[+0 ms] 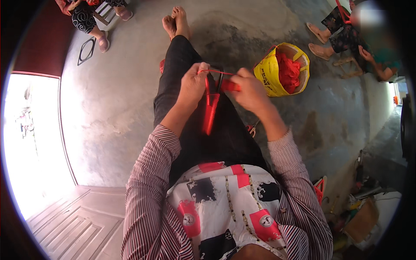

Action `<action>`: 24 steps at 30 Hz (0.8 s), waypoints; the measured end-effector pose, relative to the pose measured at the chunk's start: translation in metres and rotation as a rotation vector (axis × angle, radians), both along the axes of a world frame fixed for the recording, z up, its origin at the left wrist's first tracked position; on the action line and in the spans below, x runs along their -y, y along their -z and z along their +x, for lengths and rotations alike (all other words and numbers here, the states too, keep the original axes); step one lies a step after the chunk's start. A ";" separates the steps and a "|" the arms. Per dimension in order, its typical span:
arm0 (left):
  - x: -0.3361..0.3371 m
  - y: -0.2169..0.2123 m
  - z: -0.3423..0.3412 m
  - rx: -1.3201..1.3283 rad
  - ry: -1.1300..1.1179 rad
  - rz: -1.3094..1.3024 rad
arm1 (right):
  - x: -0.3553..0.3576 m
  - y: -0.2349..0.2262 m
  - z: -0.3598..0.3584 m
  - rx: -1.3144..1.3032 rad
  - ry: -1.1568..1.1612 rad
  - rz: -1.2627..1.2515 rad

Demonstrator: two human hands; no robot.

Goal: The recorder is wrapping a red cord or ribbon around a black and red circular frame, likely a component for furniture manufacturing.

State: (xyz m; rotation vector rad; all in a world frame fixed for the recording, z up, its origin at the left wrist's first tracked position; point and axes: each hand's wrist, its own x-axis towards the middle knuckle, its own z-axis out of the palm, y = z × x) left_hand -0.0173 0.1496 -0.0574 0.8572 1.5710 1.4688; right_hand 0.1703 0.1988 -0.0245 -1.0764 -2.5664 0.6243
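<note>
My left hand (193, 84) is closed, with thumb and fingers pinching a red cord (219, 72). The cord runs across to my right hand (251, 93), which is closed on its other end and slightly blurred. Below the cord, a red woven strip (210, 115) hangs over my dark trousers. A thin black piece (221, 80) stands between the two hands; what it belongs to is unclear. Beside my right fingers shows another bit of red material (230, 86), partly hidden by the hand.
A yellow bag (269, 73) holding red material (288, 73) stands on the concrete floor at my right. Scissors (251, 129) lie by my right thigh. Other people sit at the far left and far right, one near a small wooden stool (349, 67). Clutter fills the lower right.
</note>
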 end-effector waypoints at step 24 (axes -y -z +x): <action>0.014 -0.043 0.011 0.330 0.249 -0.478 | 0.107 -0.053 0.166 -1.422 -0.065 -1.249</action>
